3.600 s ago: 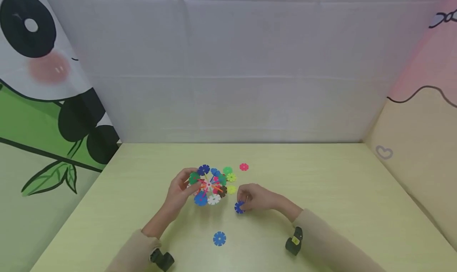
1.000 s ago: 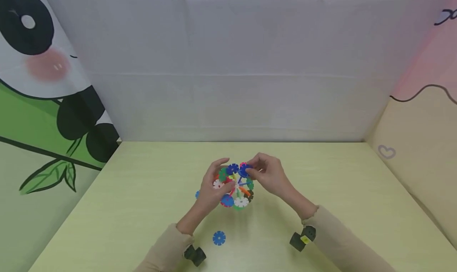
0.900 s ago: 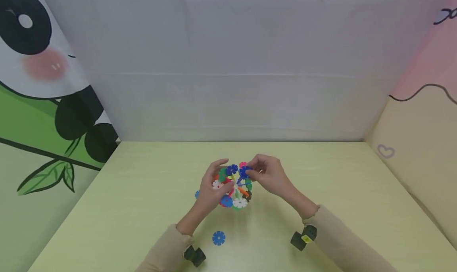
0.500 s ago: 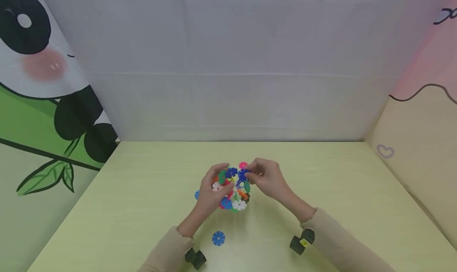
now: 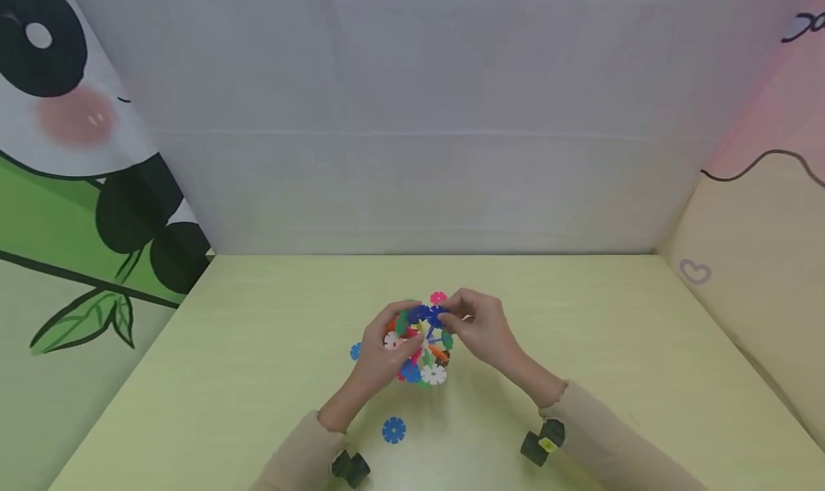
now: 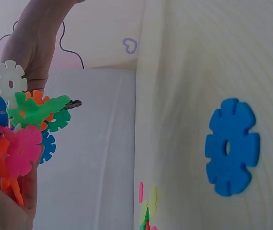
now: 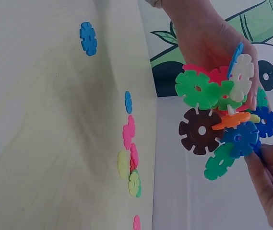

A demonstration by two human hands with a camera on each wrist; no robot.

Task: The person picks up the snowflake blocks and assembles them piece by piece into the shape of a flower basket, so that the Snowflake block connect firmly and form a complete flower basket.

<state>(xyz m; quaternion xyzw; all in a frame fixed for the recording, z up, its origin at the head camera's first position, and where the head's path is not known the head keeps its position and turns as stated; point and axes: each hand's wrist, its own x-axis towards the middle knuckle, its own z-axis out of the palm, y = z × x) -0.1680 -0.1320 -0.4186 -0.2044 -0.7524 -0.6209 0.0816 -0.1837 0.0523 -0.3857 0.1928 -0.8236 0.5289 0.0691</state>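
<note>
The right hand [image 5: 475,323] pinches one dark-blue, notched plastic disc [image 5: 437,316] at the far side of a multicoloured cluster of notched plastic discs [image 7: 231,120], gripped on its left by the left hand [image 5: 380,344] above the pale-yellow tabletop [image 5: 580,319]. Two loose mid-blue plastic discs [image 5: 394,429] lie toward its near and left edges, one separate pink plastic disc [image 5: 438,298] toward the far edge.

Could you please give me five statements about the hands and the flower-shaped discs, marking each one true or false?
1. The left hand holds a cluster of joined discs. True.

2. The right hand pinches a yellow disc. False: it pinches a dark blue disc.

3. A lighter blue disc lies on the table, nearer the person than the cluster. True.

4. Every loose disc on the table is blue. False: a pink disc lies there too.

5. The brown disc is part of the cluster. True.
</note>
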